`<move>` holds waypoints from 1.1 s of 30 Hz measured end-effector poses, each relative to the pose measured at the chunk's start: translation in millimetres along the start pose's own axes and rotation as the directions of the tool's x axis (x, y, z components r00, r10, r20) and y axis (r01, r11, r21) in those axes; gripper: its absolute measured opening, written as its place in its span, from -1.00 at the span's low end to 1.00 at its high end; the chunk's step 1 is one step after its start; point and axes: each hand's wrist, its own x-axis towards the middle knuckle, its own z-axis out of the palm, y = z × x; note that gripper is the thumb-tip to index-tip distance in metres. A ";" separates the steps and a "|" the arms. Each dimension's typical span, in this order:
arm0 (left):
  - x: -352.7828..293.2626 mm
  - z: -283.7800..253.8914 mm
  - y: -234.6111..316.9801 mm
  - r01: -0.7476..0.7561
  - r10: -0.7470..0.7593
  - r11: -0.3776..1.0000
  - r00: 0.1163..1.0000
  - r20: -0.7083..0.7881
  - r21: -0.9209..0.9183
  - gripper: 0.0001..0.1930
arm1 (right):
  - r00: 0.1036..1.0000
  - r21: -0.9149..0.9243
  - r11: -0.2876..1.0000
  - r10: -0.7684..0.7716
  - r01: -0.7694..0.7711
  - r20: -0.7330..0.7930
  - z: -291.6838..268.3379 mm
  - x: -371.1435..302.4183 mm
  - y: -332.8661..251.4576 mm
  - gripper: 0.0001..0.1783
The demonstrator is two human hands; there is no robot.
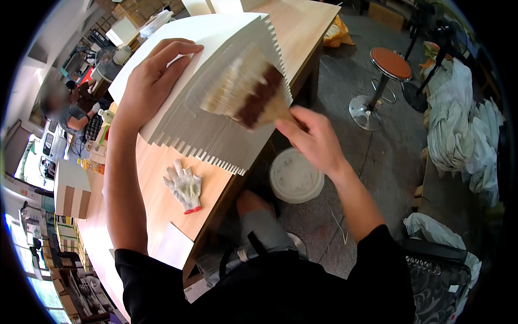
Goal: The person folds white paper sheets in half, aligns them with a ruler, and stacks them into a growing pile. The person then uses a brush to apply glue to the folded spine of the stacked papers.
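A thick stack of white sheets (224, 29) with notched, comb-like corners lies on the wooden table (148, 162), its layered side facing right. My left hand (154, 78) rests on the top of the stack, fingers stretched out and holding nothing. In my right hand (315, 140) is the handle of a wide flat brush (245, 89) with pale bristles and a dark red-brown band. The bristles are at the layered side of the stack, slightly blurred; whether they touch it I cannot tell. A white work glove (184, 186) with a red cuff lies on the table nearer to me.
Below the table edge stands a round whitish tub (297, 175) on the floor. A stool with an orange-brown seat (391, 63) is farther right, near draped pale sheeting (450, 119). Another stack (73, 186) sits at the table's left. Another person (75, 119) is at the far left.
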 end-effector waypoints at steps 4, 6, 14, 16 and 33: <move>5.5 -2.0 3.4 0.007 -0.005 0.999 0.998 0.070 -0.036 -0.71 | 0.995 -0.120 0.991 -0.073 0.064 -0.064 21.3 -2.7 23.3 -0.57; 15.7 3.1 5.1 -0.015 0.018 0.999 0.997 0.074 -0.038 -0.71 | 0.990 -0.181 0.983 -0.042 0.017 -0.136 10.4 -25.7 65.3 -0.58; -2.4 1.4 -11.4 -0.008 0.010 0.997 1.000 0.018 -0.080 -0.72 | 0.987 0.217 0.963 0.155 -0.160 0.041 -47.2 -50.3 -3.2 -0.46; 0.2 3.7 -9.8 -0.018 0.019 0.997 1.000 0.010 -0.080 -0.72 | 0.998 0.041 0.998 -0.043 0.044 -0.038 -33.8 -45.3 -7.4 -0.38; 3.8 -1.1 -7.2 -0.007 0.010 1.000 0.996 0.092 -0.027 -0.68 | 0.889 -0.429 0.823 -0.448 0.371 -0.090 37.4 -15.6 31.2 -0.46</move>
